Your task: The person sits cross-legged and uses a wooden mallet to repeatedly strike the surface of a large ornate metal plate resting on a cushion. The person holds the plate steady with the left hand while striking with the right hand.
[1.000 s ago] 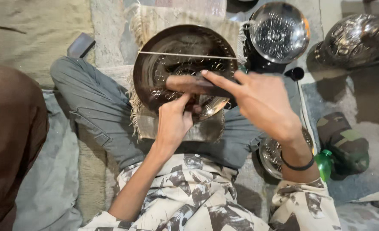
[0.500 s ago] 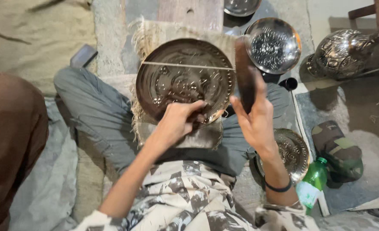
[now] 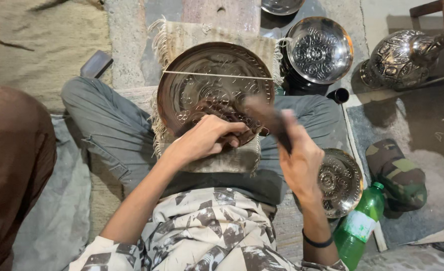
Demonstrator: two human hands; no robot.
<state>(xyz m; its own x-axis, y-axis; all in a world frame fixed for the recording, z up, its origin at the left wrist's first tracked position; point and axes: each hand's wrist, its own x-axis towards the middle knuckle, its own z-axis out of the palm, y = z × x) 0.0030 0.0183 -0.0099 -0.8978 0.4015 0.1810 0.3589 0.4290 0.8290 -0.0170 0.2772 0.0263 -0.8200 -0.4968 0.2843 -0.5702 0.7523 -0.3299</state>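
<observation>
A round engraved metal plate (image 3: 217, 65) rests on a fringed cloth pad (image 3: 209, 32) over my lap, with a thin cord stretched across it. My left hand (image 3: 204, 138) is closed on a small chisel-like tool pressed to the plate's near edge. My right hand (image 3: 298, 160) grips a dark wooden mallet (image 3: 264, 116), blurred by motion, its head just right of my left hand's fingers.
A shiny embossed bowl (image 3: 319, 49) sits at the back right, an ornate metal jug (image 3: 400, 57) further right. Another engraved plate (image 3: 338, 180) lies by my right knee, beside a green plastic bottle (image 3: 360, 228) and a camouflage cap (image 3: 397, 173). A person's brown-clad leg (image 3: 11, 170) is at left.
My right hand swung the mallet from lying across the plate up to upright, then down toward the tool in my left hand. The view shifted slightly.
</observation>
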